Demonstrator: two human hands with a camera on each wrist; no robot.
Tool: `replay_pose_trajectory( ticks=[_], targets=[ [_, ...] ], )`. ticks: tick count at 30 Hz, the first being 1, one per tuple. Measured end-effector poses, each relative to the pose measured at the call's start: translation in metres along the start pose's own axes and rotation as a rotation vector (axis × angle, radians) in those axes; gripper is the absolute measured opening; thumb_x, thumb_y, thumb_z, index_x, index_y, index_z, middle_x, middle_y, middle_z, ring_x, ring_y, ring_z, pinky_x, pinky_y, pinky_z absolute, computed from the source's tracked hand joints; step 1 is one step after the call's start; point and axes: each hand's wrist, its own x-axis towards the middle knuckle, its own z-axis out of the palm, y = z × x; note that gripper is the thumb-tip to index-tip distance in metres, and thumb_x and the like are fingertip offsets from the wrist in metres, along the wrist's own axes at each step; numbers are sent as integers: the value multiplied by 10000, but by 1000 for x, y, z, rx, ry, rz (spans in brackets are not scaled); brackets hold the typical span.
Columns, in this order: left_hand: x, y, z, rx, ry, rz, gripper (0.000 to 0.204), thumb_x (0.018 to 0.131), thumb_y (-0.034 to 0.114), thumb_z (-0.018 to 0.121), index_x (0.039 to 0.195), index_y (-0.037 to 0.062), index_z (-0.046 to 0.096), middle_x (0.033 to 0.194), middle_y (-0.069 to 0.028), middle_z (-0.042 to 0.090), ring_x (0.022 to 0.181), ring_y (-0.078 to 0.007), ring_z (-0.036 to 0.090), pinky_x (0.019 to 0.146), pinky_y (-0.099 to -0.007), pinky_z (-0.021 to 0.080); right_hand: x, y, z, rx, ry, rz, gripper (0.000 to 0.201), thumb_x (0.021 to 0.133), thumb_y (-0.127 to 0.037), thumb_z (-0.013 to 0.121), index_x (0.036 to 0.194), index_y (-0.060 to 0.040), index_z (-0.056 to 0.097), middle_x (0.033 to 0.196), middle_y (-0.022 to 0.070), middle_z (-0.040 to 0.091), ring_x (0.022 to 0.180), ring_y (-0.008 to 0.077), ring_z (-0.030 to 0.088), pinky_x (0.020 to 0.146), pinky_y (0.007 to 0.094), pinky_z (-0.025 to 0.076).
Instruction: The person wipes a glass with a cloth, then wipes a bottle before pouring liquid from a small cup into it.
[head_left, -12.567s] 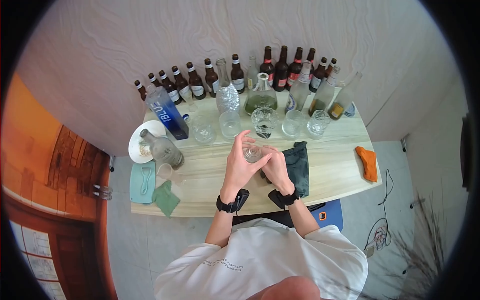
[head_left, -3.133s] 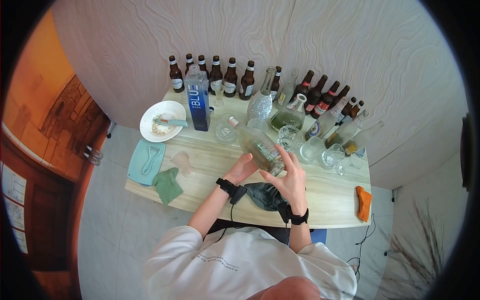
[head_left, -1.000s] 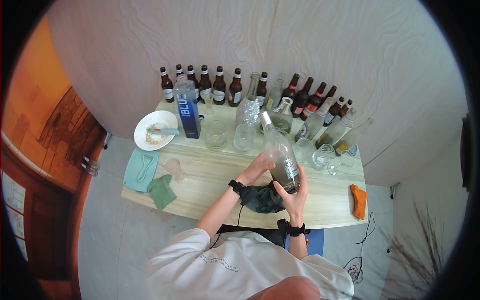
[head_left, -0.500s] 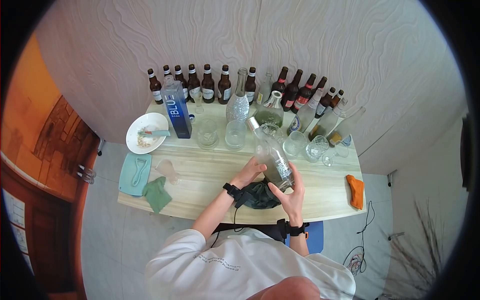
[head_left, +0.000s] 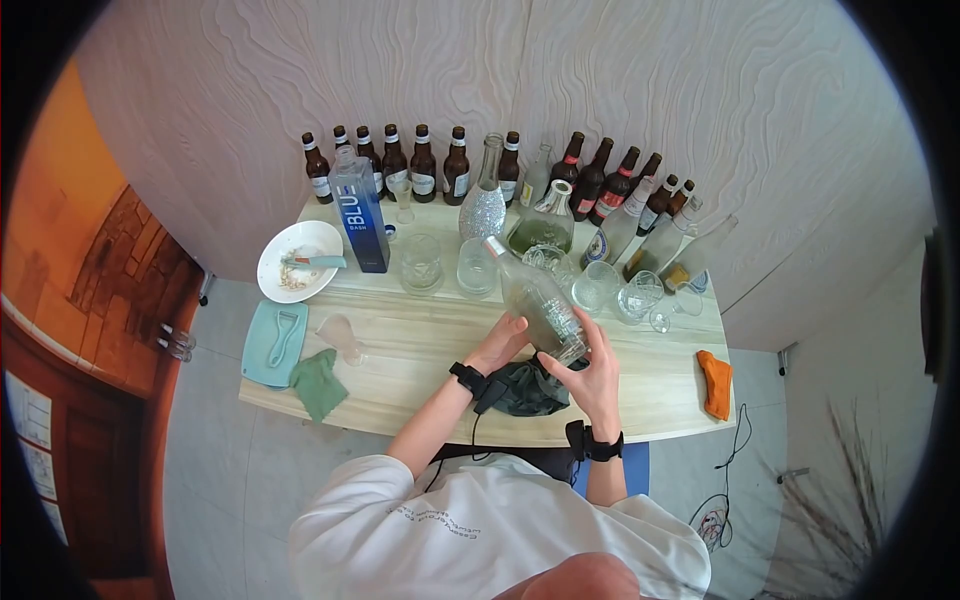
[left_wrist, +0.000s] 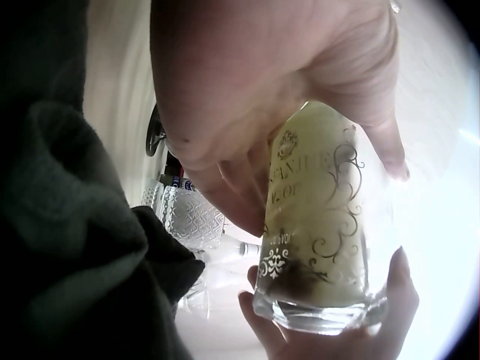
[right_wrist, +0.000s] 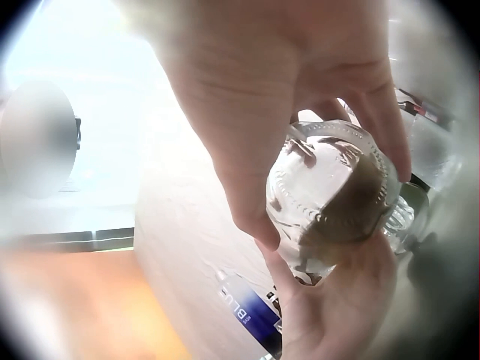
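Note:
Both hands hold a clear glass bottle (head_left: pixel 540 300) over the front middle of the table. It tilts with its neck to the far left and its base toward the person. My left hand (head_left: pixel 499 346) curls round its left side. My right hand (head_left: pixel 594 375) grips near the base, thumb on the near side. In the left wrist view, scroll print and lettering cover the bottle's wall (left_wrist: pixel 322 217); the right wrist view looks at its round, thick base (right_wrist: pixel 334 187). A dark grey cloth (head_left: pixel 527 392) lies crumpled on the table below.
Drinking glasses (head_left: pixel 421 264) stand in a row beyond the hands, with brown beer bottles (head_left: pixel 423 165) and a blue bottle (head_left: pixel 362 222) behind. At left are a white plate (head_left: pixel 318 234), teal board (head_left: pixel 262 345) and green cloth (head_left: pixel 318 386). An orange cloth (head_left: pixel 714 385) lies right.
Earlier the hands held a small glass while the bottle stood beside the plate; now they hold the bottle. Over the last second its neck has swung leftward. A small stemmed glass now stands at right.

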Motion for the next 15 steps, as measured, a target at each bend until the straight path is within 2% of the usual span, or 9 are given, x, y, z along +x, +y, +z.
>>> replay_pose_trajectory(
  ticks=[4,7,10,15],
  targets=[
    [-1,-1,0,-42,0,2,1132,842,668,855,1641,63,330,1597,-91,492,1493,-250,468,1239,-479,382,5,3,-1,-84,-2,-44,859,732,-299,956,1504,-142,614,1330,162,689,1100,352,733,902,440,605],
    [0,-5,-4,-66,-16,-7,1148,841,681,848,1654,77,308,1605,-93,482,1493,-257,471,1234,-487,391,7,-4,-3,-127,-3,-56,858,723,-315,958,1495,-155,620,1315,167,690,1083,368,731,884,453,599],
    [0,-8,-8,-43,-18,-18,1146,834,727,816,1664,100,337,1643,-100,476,1529,-262,447,1278,-513,357,8,-10,-5,-184,-4,-72,850,738,-258,950,1510,-135,617,1276,145,698,1079,302,737,893,410,627],
    [1,-8,-7,-55,-29,-21,1180,832,751,800,1681,99,302,1662,-103,452,1540,-273,438,1284,-518,351,9,-13,-4,-232,2,-88,854,726,-277,951,1502,-141,624,1254,135,702,1038,301,731,846,405,608]
  ],
)
